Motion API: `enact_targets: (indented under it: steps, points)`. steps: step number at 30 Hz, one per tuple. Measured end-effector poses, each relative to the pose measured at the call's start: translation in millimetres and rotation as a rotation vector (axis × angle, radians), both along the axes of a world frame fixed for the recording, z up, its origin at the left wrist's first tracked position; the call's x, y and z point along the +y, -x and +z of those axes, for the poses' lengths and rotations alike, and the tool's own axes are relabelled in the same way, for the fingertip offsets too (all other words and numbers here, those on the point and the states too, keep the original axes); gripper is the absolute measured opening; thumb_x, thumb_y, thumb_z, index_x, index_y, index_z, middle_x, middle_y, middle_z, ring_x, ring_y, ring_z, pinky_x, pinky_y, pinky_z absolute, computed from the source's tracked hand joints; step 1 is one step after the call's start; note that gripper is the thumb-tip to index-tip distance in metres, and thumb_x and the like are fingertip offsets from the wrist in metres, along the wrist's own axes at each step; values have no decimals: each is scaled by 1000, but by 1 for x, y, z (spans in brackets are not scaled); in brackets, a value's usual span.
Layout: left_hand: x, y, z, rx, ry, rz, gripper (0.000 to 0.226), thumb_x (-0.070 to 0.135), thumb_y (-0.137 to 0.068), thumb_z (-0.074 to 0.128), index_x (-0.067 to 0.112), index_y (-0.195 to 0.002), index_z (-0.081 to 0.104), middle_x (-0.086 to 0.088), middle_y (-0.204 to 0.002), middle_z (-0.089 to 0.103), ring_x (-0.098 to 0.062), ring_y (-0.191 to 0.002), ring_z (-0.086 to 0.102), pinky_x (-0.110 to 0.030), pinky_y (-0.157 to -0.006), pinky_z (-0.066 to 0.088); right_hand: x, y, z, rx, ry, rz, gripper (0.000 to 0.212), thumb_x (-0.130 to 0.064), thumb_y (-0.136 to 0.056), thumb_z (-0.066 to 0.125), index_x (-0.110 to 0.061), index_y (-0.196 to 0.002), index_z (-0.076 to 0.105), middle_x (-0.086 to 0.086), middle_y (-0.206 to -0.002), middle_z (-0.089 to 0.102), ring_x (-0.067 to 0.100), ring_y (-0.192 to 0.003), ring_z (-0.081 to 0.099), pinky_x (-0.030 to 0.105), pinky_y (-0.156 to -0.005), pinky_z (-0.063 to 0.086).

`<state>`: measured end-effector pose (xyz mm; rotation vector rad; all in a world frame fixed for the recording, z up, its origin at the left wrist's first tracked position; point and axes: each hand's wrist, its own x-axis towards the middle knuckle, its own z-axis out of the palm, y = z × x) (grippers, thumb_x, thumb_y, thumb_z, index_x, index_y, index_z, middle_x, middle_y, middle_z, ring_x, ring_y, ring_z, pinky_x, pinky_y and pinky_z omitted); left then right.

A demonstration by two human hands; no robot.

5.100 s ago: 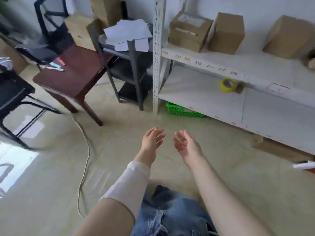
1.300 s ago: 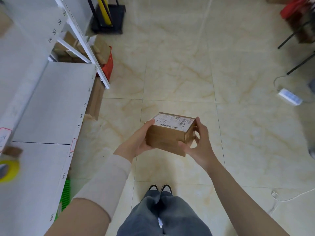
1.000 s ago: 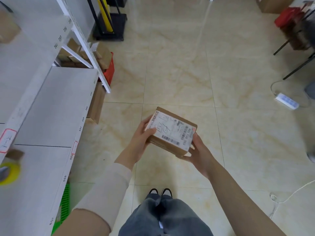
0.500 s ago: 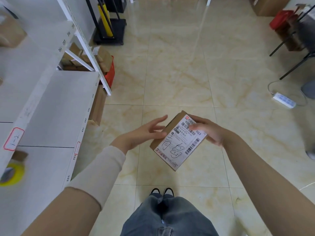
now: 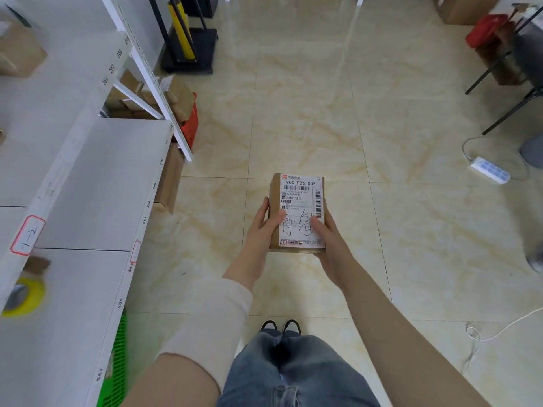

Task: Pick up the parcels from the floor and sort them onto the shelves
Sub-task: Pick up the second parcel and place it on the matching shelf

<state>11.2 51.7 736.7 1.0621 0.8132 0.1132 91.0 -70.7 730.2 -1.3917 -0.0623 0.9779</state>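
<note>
A small brown cardboard parcel with a white shipping label facing up is held in front of me above the tiled floor. My left hand grips its left side with the thumb on the label. My right hand supports its right side and underside, thumb also on the label. The white shelves stand to my left, with numbered front edges. A cardboard box sits on the upper shelf at the far left.
A yellow tape roll lies on the lower shelf. A green basket and cardboard boxes sit under the shelves, beside a red crate. A white power strip and cables lie at right, near chair legs.
The parcel has been turned so its label faces me squarely, long side pointing away. Both hands now grip its sides; half a second ago it was tilted with my left hand only touching it.
</note>
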Motion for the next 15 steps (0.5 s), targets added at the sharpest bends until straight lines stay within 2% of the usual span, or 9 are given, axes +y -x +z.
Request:
enact_targets:
  steps: [2,4,8,13,15]
  points:
    - [-6,-1,0,-15,10,65,69,31,-85,63,31,-148,34,2,-124,66,-19,-113,65,-42,-106,46,1,6,-3,24,-29,-88,57,-25,-95,52,-33,-149,34,-2,-140,59,22,-127,57,48,-109,42]
    - [-12,-2,0,-39,-2,107,58,28,-91,58,30,-146,37,-2,-135,60,-21,-120,61,-40,-105,46,3,6,-3,41,-43,-164,56,-24,-94,54,-30,-147,39,1,-140,59,24,-127,57,50,-110,41]
    - [-25,-4,3,-91,-52,167,50,27,-96,50,28,-145,40,1,-145,52,-17,-130,53,-24,-97,47,7,3,-1,30,-46,-247,55,-26,-94,53,-26,-148,39,2,-141,58,25,-128,56,50,-111,39]
    - [-27,-14,6,-135,-50,243,47,27,-97,45,26,-144,41,-1,-142,56,-18,-128,55,-29,-102,45,11,6,-1,-15,-23,-258,75,-57,-80,51,-31,-148,37,-3,-146,53,18,-135,48,46,-118,28]
    - [-27,-18,8,-141,-47,253,46,27,-98,44,26,-144,41,-1,-140,56,-18,-126,55,-26,-99,45,13,7,0,-29,-18,-281,74,-62,-81,46,-31,-148,38,-5,-146,53,16,-137,46,44,-119,26]
